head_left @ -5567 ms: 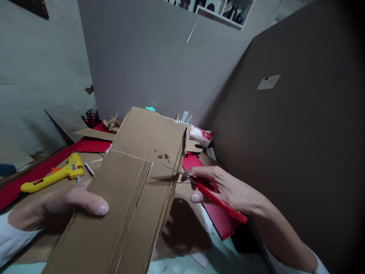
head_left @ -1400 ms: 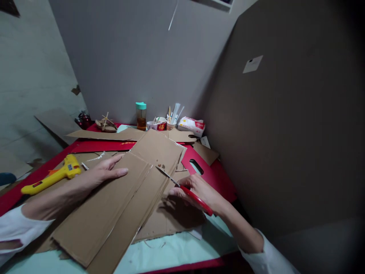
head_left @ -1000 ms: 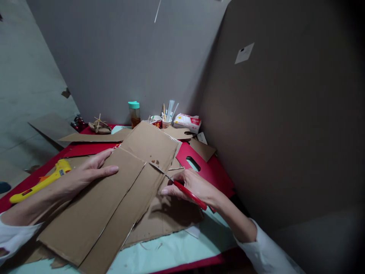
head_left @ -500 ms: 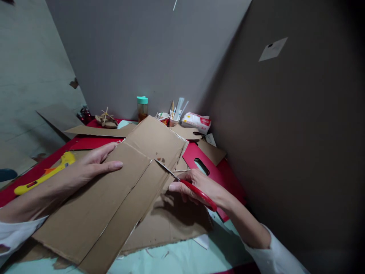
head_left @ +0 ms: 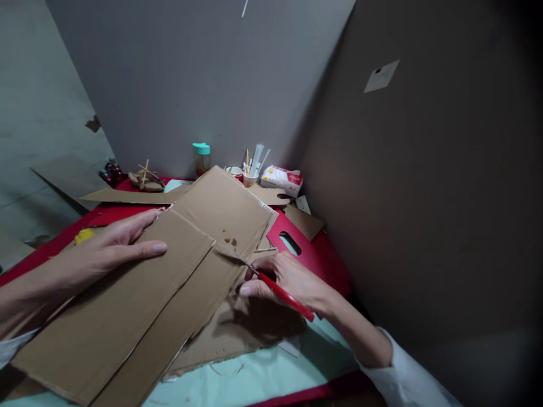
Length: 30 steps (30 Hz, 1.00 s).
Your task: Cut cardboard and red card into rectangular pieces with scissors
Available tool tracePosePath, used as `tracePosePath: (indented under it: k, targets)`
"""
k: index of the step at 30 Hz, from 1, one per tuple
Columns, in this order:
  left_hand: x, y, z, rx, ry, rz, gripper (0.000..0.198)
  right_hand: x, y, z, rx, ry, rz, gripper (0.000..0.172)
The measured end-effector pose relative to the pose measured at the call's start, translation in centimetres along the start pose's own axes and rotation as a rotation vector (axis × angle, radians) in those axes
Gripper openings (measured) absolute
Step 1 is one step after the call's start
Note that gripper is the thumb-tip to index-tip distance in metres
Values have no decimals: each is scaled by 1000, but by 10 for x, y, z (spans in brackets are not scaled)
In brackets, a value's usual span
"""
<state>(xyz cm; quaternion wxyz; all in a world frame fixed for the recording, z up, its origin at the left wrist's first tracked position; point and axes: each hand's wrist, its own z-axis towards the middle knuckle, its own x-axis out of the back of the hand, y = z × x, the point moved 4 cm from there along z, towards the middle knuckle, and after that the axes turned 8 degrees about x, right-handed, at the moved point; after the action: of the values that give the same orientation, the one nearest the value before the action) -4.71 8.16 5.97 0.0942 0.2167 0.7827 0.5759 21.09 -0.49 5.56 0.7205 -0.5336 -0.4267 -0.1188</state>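
Note:
A large brown cardboard sheet slants up from the lower left, with a fold across it and a long slit splitting off a strip along its right side. My left hand grips the sheet's left edge, thumb on top and fingers hidden beneath. In my right hand is a pair of scissors with red handles. One blade lies across the strip near the top of the slit; the other blade is hidden under the cardboard. Small brown spots mark the sheet by the blade.
More cardboard lies under the sheet on a pale green cover. Behind stand a teal-lidded bottle, cups with sticks and a tissue pack. A red panel lies right; a yellow tool shows behind my left arm.
The view has shifted, so the scene sits further left. The scissors' upper blade has come down closer to the strip. My left hand keeps its hold on the cardboard.

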Motion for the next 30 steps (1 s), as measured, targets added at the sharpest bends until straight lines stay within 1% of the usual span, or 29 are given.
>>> tracePosePath:
  k: [2,5,8,14,18,21,24,27,29,30]
  targets:
    - [1,-1,-1,-11,-3,6,80,-3,0,1,-1,30,9,64]
    - [-1,-1,-2,4,-46,-40,81,-5,-2,4,6,74,-37,64]
    - [-3,0,-2,27,-25,-69,83,-6,0,6,-6,77,-72,64]
    - [-4,-5,2,33,10,-92,76,-13,20,15,5,65,-11,66]
    - [-1,-16,5,137,28,-109,80,-26,33,19,47,86,50,61]
    - [2,-20,6,153,51,-133,78,-31,36,19,45,93,83,56]
    - [5,-24,7,166,77,-108,77,-28,33,18,31,70,122,53]
    - [7,-27,6,159,75,-75,79,-22,25,16,23,48,182,47]
    - [5,-27,3,156,81,-55,81,-18,17,14,67,64,254,43]
    - [3,-26,1,162,90,-45,81,-16,12,14,99,84,290,44]
